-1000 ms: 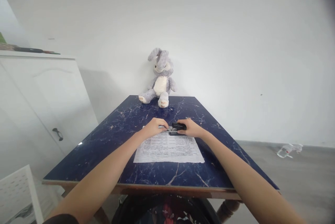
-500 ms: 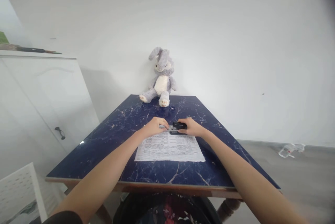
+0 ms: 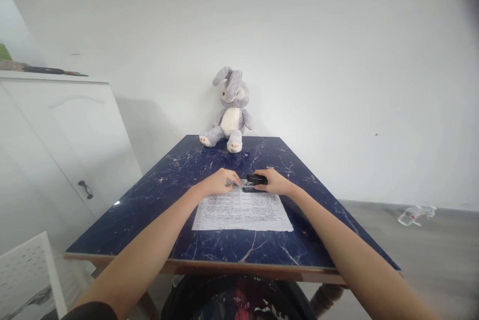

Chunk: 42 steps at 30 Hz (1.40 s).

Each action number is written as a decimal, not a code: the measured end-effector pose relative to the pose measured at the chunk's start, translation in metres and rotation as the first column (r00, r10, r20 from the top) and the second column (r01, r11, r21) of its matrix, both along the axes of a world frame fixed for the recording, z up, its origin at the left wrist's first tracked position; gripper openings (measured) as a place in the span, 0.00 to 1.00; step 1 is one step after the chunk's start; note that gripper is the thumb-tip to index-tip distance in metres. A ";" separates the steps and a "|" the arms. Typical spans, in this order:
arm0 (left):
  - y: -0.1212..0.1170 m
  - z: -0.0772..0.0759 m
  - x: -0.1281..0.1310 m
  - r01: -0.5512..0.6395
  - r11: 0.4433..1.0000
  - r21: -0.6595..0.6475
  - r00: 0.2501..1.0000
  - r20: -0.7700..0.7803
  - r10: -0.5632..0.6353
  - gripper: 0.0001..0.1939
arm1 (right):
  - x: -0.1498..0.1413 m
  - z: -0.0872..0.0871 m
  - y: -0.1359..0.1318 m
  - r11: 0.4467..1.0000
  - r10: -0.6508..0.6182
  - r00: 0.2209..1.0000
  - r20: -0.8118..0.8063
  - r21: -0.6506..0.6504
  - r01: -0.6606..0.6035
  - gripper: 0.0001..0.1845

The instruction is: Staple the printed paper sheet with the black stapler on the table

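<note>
I see the right hand [image 3: 275,181] with its fingers wrapped round a long black stapler [image 3: 257,179], the silvery metal front aimed at the left hand [image 3: 221,181]. That hand's fingers curl right by the metal; whether they pinch it, I can't tell. Printed white paper [image 3: 243,212] spreads nearer the person than the fingers; well beyond them sits a grey plush rabbit [image 3: 231,119].

Your stapler [image 3: 257,179] black; your paper [image 3: 243,216] white, lined with rows of dark print. Your tabletop [image 3: 149,210] deep blue, marbled with pale veins; table edge [image 3: 254,271] brown. Plush rabbit [image 3: 235,103] grey, cream belly [image 3: 230,121], tan toe spots [image 3: 234,146]. Your left sleeve [image 3: 92,311] black. Cabinet [image 3: 67,130] white, handle [image 3: 86,189] dark. Wall [image 3: 318,60] pale grey, floor [image 3: 370,232] darker grey.
</note>
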<state>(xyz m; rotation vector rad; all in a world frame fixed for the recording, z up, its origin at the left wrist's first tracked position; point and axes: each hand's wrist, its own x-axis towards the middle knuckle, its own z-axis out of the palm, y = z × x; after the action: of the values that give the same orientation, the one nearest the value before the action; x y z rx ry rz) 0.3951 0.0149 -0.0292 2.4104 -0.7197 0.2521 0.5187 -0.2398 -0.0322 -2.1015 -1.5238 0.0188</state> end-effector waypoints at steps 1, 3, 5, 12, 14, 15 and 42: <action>0.002 -0.001 0.001 0.005 1.000 0.002 1.000 -0.007 -0.005 0.16 | 0.001 0.000 0.000 1.000 -0.002 1.000 -0.008 0.002 0.002 0.13; 0.004 -0.002 0.003 0.001 1.000 -0.021 1.000 -0.030 -0.002 0.15 | 0.002 -0.001 -0.001 1.000 0.001 1.000 -0.030 0.014 -0.001 0.13; 0.002 -0.006 0.006 -0.039 0.996 -0.078 0.998 -0.061 0.034 0.12 | 0.002 -0.001 0.000 1.000 0.016 0.998 -0.057 0.027 -0.015 0.13; -0.022 -0.025 0.025 -0.217 0.966 -0.140 0.976 0.005 0.219 0.13 | -0.007 -0.010 0.018 0.994 0.011 0.998 -0.068 0.105 -0.004 0.11; -0.024 -0.027 0.027 -0.217 0.967 -0.137 0.975 0.024 0.222 0.13 | -0.010 -0.012 0.023 0.994 -0.015 0.998 -0.058 0.105 0.021 0.11; -0.022 -0.025 0.026 -0.211 0.970 -0.124 0.976 0.017 0.215 0.13 | -0.012 -0.013 0.026 0.994 -0.023 0.998 -0.056 0.103 0.028 0.11; 0.027 -0.028 0.028 -0.429 0.902 -0.044 0.892 0.138 0.431 0.13 | 0.070 -0.005 -0.077 0.983 -0.106 0.975 -0.195 0.127 0.132 0.25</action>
<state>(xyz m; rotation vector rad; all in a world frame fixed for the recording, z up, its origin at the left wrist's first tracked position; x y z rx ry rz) 0.4232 0.0420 -0.0573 2.5346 -0.2283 0.6145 0.5885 -0.3163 -0.0376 -2.0154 -1.2507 0.0634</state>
